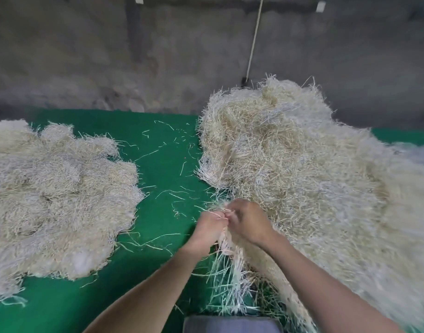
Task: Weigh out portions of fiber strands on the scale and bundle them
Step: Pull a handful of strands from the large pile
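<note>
My left hand (209, 228) and my right hand (249, 223) meet over the green table, both gripping one bunch of pale fiber strands (226, 267). The bunch's upper tips stick out above my fingers and its long ends hang down toward me. A big loose heap of fiber strands (290, 164) rises on the right, touching my right wrist. On the left lie several flatter bundled fiber portions (55, 195) side by side. No scale can be made out, apart from a grey object (230, 324) at the bottom edge.
The green table cover (158, 164) carries scattered single strands between the two masses. A grey concrete wall (110, 56) stands behind, with a pale cord (254, 42) hanging down it. A white patch (412, 155) shows at the far right edge.
</note>
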`<control>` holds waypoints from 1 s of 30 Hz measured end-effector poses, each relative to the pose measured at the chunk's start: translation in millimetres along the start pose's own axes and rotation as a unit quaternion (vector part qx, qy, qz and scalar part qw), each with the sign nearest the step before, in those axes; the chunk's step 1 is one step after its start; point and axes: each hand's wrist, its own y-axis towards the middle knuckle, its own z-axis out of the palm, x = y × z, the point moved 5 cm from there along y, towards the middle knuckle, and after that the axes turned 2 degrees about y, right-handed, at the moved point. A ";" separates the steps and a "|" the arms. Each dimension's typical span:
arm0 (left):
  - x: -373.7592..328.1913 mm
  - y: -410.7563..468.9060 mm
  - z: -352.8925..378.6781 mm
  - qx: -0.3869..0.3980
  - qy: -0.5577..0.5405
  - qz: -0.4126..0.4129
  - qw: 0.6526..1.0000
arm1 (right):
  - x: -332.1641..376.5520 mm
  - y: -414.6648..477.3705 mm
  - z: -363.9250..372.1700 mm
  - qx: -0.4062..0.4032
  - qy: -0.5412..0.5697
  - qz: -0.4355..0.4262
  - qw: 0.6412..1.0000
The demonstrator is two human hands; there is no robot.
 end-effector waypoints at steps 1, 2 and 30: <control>-10.0 -2.1 2.2 -0.016 -0.006 0.019 1.000 | -15.2 -8.0 -10.3 0.005 -0.031 0.024 0.999; -20.6 -4.4 5.1 -0.040 0.000 0.040 0.998 | -31.2 -16.2 -19.3 0.012 -0.047 0.052 0.997; -131.8 0.1 119.0 0.075 -0.164 0.081 0.980 | -103.5 -14.5 -182.7 -0.074 0.602 0.175 0.776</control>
